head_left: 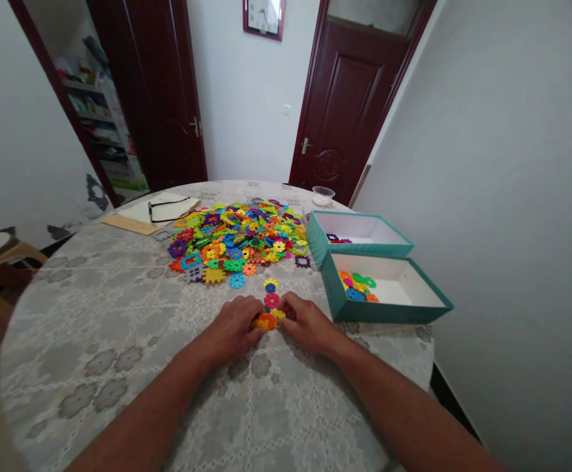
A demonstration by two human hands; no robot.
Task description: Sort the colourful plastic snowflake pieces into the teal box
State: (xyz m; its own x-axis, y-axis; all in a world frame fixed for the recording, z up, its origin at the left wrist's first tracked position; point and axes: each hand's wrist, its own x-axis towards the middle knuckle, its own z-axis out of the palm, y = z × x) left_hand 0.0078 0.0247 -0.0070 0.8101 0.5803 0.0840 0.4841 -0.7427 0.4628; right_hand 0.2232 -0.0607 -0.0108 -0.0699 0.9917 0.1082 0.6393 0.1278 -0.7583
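Observation:
My left hand [233, 326] and my right hand [306, 323] rest on the table close together, fingers curled around a small cluster of orange and yellow plastic pieces [266, 320] held between them. Just beyond my fingertips lie a pink disc [271, 300], a blue one and a yellow one [270, 283]. Farther back spreads a big heap of colourful interlocking plastic pieces [239, 238].
Two teal boxes stand to the right: the near one [337, 295] holds several coloured discs, the far one [318, 239] a few purple pieces. Glasses [168, 208] lie on papers at the back left, a small clear bowl [324, 194] at the back. The table edge [428, 367] drops off on the right.

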